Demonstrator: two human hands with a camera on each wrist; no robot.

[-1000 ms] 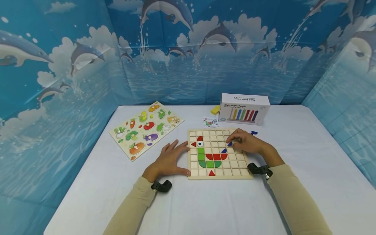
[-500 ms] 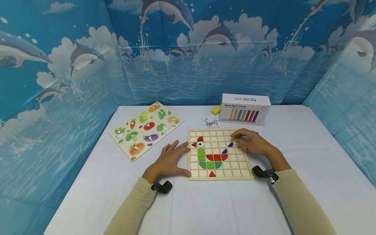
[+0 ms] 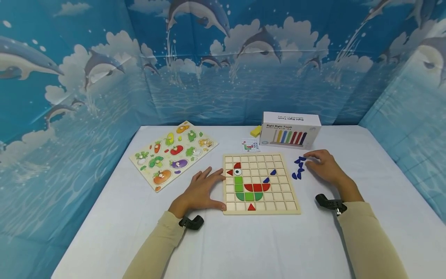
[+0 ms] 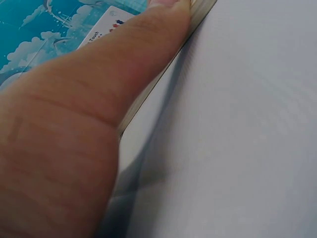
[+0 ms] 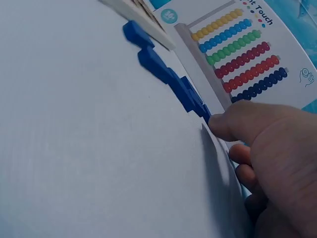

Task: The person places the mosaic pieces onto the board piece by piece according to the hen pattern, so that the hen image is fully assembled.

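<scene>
My left hand (image 3: 200, 190) lies with fingers spread at the left edge of a wooden grid board (image 3: 261, 212), thumb and fingertips on its rim. In the left wrist view, the thumb (image 4: 133, 54) rests along the board's edge. The board carries a bird shape of red and green pieces, a round eye piece (image 3: 237, 171), a red triangle (image 3: 251, 207) and two blue pieces (image 3: 273, 172). Right of the board, several loose blue pieces (image 3: 301, 165) lie on the table. My right hand (image 3: 325, 166) reaches them, thumb and index finger apart, the thumb tip right at the farthest piece.
A pattern card (image 3: 250, 145) lies behind the board, near a yellow block (image 3: 256, 131) and a white box (image 3: 290, 130) picturing coloured beads. At the back left is a vegetable puzzle board (image 3: 174, 154). A dolphin-print curtain (image 3: 223, 85) surrounds the white table (image 3: 244, 244).
My right hand has left a blue piece on the board and moved right to the loose blue pieces, uncovering them. The left hand has stayed at the board's edge.
</scene>
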